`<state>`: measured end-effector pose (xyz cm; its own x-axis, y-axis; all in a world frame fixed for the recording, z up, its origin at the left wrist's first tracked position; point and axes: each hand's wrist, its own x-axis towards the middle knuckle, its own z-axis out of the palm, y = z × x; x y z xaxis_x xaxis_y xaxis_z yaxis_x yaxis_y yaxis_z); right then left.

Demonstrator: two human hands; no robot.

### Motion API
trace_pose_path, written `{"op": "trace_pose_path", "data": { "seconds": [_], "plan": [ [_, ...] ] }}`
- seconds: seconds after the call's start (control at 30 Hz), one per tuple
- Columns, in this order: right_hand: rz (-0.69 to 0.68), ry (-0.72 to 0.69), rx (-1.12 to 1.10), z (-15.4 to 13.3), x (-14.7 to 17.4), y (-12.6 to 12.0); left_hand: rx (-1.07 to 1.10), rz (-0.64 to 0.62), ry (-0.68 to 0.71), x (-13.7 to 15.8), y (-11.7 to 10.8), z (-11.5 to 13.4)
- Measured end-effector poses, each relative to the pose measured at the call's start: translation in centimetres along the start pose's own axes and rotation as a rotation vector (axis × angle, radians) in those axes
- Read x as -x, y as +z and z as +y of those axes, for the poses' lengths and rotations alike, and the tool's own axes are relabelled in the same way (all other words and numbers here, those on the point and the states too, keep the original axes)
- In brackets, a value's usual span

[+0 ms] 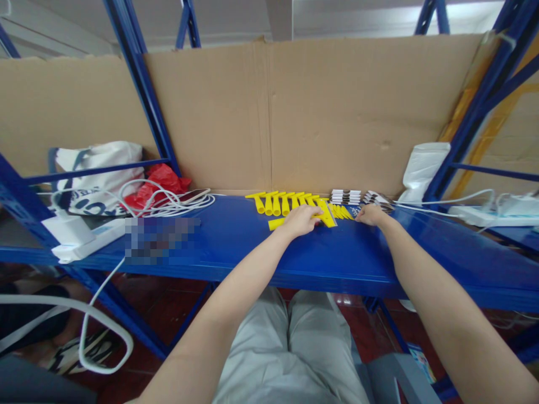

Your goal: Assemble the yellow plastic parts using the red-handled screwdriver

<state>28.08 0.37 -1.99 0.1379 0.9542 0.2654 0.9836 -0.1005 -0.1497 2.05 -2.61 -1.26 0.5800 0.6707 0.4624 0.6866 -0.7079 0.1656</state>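
My left hand (301,220) is wrapped around a yellow T-shaped scraper (326,214), its round handle end sticking out to the left and its wide head to the right. A row of similar yellow scrapers (275,205) lies just behind this hand. To the right, my right hand (369,215) has its fingers pinched together at a small cluster of tiny metallic pieces (356,212); whatever is between the fingertips is hidden. Several flat yellow pieces (342,212) lie between the two hands. Behind them are stacked white-and-black small packs (345,197).
The blue shelf (244,247) backs onto a cardboard panel (337,112). At left lie a power strip (92,238), coiled white cable (181,205), a red plastic bag (155,188) and a cloth bag (101,168). A white pouch (423,171) leans by the right post.
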Motion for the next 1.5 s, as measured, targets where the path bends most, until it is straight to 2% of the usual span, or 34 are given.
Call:
{"op": "trace_pose_path", "data": {
  "seconds": [0.1,0.2,0.4,0.5,0.63,0.93,1.27,1.5],
  "plan": [
    [-0.11,0.122,0.057,-0.3,0.0,-0.3,-0.021,-0.007,0.013,0.0,0.0,0.1],
    [-0.036,0.112,0.002,-1.3,0.5,-1.2,-0.038,-0.002,0.022,0.1,0.0,0.2],
    [0.133,-0.068,-0.594,-5.0,1.8,-2.4,-0.074,0.006,0.071,0.1,0.3,0.3],
    [0.136,-0.168,-0.742,-7.0,2.0,-1.9,-0.083,0.02,0.101,0.1,0.4,0.5],
    [0.158,-0.245,-0.738,-8.0,1.9,-1.1,-0.118,0.004,0.124,0.2,0.1,0.7],
    [0.172,-0.296,-0.673,-7.9,1.7,-1.0,-0.178,-0.014,0.151,0.4,-0.2,0.8],
    [0.087,-0.154,-0.833,-8.5,2.5,-1.0,-0.195,-0.003,0.177,0.5,-0.1,0.8],
    [0.198,-0.06,-0.969,-8.7,1.7,-0.1,-0.114,0.049,0.118,0.3,-0.1,0.6]
  ]
}}
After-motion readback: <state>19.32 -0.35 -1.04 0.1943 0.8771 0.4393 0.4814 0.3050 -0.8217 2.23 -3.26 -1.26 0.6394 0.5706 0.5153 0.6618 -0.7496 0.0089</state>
